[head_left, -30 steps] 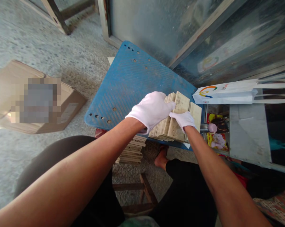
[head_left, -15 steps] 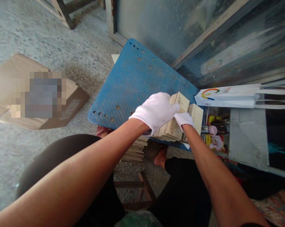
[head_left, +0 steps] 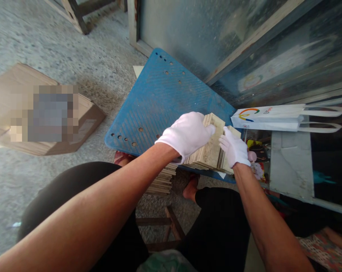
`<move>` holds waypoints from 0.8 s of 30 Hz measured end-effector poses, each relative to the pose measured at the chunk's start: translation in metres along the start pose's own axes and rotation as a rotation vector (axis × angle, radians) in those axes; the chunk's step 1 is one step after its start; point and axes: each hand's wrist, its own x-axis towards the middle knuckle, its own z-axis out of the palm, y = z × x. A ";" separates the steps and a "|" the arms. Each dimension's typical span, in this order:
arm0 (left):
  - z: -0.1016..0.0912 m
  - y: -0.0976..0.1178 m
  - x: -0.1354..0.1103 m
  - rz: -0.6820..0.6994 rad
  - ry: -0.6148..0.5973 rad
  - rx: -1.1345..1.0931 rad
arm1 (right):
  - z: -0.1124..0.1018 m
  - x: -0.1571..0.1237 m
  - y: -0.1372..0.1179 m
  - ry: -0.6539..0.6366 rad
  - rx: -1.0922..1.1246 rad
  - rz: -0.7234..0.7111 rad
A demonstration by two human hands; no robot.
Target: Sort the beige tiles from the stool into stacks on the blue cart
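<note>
On the blue plastic table stand two stacks of thin, pale rectangular boards, their material hard to tell. My left hand (head_left: 184, 132), in a white glove, is wrapped over the far side of the larger stack (head_left: 212, 149), its thumb lying on the front board. The boards hide most of its fingers. My right hand (head_left: 236, 149), also gloved in white, is over the smaller stack (head_left: 223, 161) to the right. Its fingers are stretched toward the larger stack with the thumb apart, and nothing shows in its grasp.
The blue table (head_left: 162, 98) has holes in its corners. A white paper bag (head_left: 267, 118) lies at its right, beside a grey metal surface (head_left: 291, 162). More boards (head_left: 161, 183) are piled below the near edge. A cardboard box (head_left: 87, 128) is on the floor at left.
My right hand has moved right, from the front of the larger stack to over the smaller one, and its fingers have spread. My left hand stays on the larger stack.
</note>
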 end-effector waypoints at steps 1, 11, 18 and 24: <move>0.000 0.002 -0.001 0.005 0.001 -0.008 | 0.000 -0.006 0.001 -0.049 0.166 0.021; 0.003 0.010 -0.022 -0.023 0.101 0.154 | -0.001 -0.088 0.013 -0.417 1.242 0.497; 0.018 0.018 -0.060 -0.117 0.065 0.078 | -0.025 -0.126 0.042 -0.560 1.514 0.380; 0.076 0.051 -0.126 -0.084 -0.069 -0.113 | -0.011 -0.163 0.062 -0.602 1.544 0.365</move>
